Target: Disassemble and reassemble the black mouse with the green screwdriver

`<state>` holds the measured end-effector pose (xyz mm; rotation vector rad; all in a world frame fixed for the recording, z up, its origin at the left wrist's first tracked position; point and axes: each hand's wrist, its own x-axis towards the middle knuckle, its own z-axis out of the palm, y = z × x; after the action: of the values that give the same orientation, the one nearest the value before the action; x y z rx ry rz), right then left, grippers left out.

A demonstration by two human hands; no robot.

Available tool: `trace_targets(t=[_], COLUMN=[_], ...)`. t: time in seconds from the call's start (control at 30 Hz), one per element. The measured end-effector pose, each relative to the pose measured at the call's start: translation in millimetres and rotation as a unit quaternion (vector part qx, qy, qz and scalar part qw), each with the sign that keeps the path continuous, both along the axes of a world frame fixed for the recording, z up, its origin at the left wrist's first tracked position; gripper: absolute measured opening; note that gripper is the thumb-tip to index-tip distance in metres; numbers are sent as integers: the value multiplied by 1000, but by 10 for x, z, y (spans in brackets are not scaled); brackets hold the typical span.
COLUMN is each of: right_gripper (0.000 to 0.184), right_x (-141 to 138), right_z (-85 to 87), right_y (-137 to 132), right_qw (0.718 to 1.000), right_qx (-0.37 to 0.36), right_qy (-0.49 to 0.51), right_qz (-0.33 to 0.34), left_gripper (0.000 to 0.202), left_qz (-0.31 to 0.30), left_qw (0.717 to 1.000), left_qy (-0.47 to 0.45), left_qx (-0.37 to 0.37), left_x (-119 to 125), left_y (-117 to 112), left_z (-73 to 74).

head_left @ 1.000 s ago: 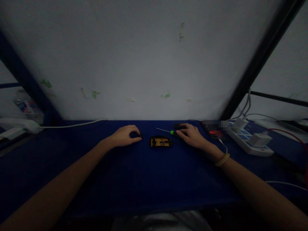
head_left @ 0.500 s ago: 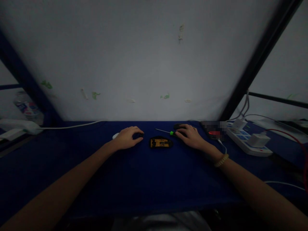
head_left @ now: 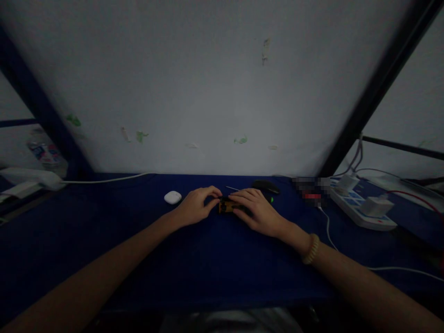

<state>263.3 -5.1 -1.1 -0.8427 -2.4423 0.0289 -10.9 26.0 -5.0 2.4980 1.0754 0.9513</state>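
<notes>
An opened computer mouse (head_left: 226,206) lies on the blue tabletop, its orange-yellow circuit board facing up. My right hand (head_left: 258,210) covers its right part, with the fingers along the far side and the thumb at the near side. At the mouse's left end is my left hand (head_left: 199,206), thumb and forefinger pinched around something small and dark that I cannot make out. Behind my right hand lies a screwdriver (head_left: 232,188). Its shaft tip and a bit of green handle show; the rest is hidden. Farther back rests a smooth black mouse-shaped shell (head_left: 265,186).
A small white rounded case (head_left: 172,197) sits left of my left hand. To the right are a dark device with a white cable (head_left: 328,226) and a white power strip (head_left: 362,208) with chargers. A bottle (head_left: 45,150) and another white strip (head_left: 33,178) stand at the left.
My right hand has left the screwdriver and come left onto the opened mouse. The left hand has moved right to the mouse's end, uncovering the white case.
</notes>
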Motion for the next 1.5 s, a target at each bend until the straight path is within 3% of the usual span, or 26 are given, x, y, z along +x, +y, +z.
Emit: trace_targets(t=[0.3, 0.53, 0.77, 1.07, 1.5], right_gripper=[53, 46, 42, 45, 48], right_x=[-16, -34, -51, -41, -41], right_z=[-44, -23, -23, -46, -42], right_y=[15, 16, 27, 43, 21], right_qw=[999, 997, 997, 996, 996], right_qx=[-24, -45, -54, -59, -65], right_qy=[-30, -52, -54, -54, -57], right_qz=[14, 24, 26, 27, 29], left_gripper=[16, 19, 20, 19, 18], left_qz=[16, 32, 1, 25, -13], left_qw=[999, 996, 999, 999, 1000], left_qy=[38, 74, 27, 19, -20], left_qx=[7, 39, 42, 13, -18], left_x=[49, 83, 88, 104, 105], left_y=[-41, -57, -37, -12, 54], left_z=[-33, -30, -85, -108, -95])
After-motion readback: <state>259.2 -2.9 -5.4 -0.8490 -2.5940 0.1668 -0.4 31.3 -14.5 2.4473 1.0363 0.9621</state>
